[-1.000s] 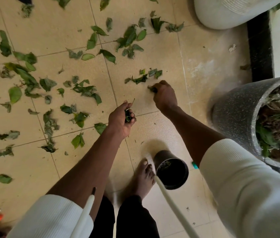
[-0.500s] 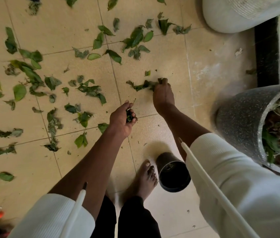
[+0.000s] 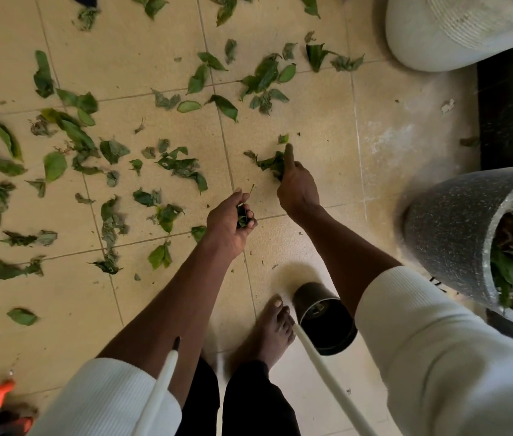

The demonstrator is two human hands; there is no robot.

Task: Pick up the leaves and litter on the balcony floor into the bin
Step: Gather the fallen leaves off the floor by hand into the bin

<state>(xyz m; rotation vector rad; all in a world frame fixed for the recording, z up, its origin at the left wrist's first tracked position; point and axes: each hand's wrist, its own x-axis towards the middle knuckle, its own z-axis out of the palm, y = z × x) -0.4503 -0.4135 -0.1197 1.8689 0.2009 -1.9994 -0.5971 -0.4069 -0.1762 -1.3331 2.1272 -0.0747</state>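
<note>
Green leaves [image 3: 179, 166] lie scattered over the beige tiled floor, thickest to the left and far side. My left hand [image 3: 228, 223] is curled round a small bunch of leaves [image 3: 242, 217] above the floor. My right hand [image 3: 297, 184] reaches forward and pinches a cluster of leaves [image 3: 272, 162] on the tile, one finger pointing away. A small dark bin [image 3: 323, 316] stands open by my bare foot [image 3: 269, 333], below both hands.
A speckled grey planter [image 3: 447, 234] with plants stands at the right, a white ribbed pot [image 3: 456, 29] at the far right. A black strip [image 3: 497, 114] runs along the right edge. An orange tool [image 3: 0, 394] lies at the lower left. White cords hang from my chest.
My right hand moved forward from one leaf to the leaf cluster and gathered it under its fingers. My left hand stayed put with its bunch.
</note>
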